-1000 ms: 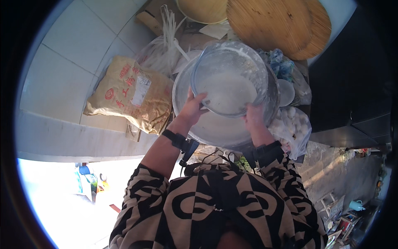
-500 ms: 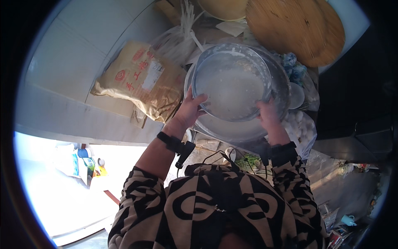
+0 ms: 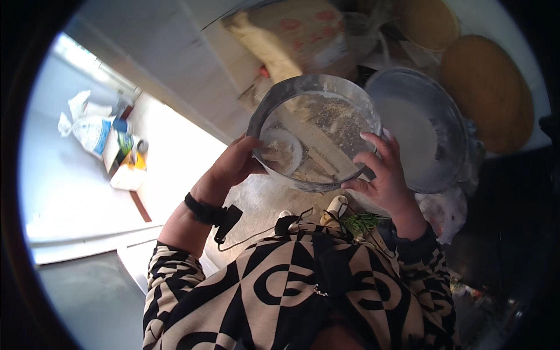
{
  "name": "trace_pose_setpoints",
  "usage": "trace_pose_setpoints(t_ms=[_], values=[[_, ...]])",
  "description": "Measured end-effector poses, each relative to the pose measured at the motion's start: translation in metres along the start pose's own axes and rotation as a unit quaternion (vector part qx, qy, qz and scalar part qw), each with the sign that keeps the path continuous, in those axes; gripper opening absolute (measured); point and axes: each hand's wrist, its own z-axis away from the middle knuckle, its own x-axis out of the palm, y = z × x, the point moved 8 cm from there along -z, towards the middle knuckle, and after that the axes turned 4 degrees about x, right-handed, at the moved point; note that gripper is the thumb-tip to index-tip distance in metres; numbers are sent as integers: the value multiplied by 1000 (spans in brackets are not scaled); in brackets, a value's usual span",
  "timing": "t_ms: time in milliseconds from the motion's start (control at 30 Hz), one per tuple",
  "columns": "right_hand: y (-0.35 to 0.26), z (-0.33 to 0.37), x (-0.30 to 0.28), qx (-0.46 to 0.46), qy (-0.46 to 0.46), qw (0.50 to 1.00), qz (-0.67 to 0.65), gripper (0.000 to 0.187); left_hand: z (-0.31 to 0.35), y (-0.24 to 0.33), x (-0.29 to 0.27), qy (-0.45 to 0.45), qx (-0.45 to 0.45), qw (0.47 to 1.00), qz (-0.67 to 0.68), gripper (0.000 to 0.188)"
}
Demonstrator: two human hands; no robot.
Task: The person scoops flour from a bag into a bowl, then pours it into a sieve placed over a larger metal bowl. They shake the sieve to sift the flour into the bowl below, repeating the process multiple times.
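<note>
Both my hands hold a round metal sieve [image 3: 315, 84] in front of me, raised and away from the basin. My left hand [image 3: 230, 160] is closed on the left side of its rim. On the right side, my right hand [image 3: 385, 172] grips the rim with thumb below and fingers spread along it. Pale bits cling to the mesh, and through it a white round dish and a strip-like edge show blurred underneath. To the right stands a wide metal basin [image 3: 452, 114] with pale flour-like powder in the bottom.
A brown paper sack [image 3: 321, 38] lies beyond the sieve. Past the basin lean a round wooden board [image 3: 487, 93] and another tan round piece [image 3: 429, 23]. A clear plastic bag [image 3: 443, 213] sits below the basin. Green leaves [image 3: 361, 221] lie near my feet; bags and containers [image 3: 93, 134] stand far left.
The sieve has moved left, out from over the basin, in both my hands. Its mesh now shows things through it. The whole view has swung left.
</note>
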Motion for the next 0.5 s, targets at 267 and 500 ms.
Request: trace_pose_setpoints(t_ms=[267,500], values=[[-8,-19,169,124,-186,970,-96,45,42,-83,-152,173,-126,975,57,76],[8,-14,240,187,-255,938,-145,67,26,-146,-218,266,-64,961,43,86]])
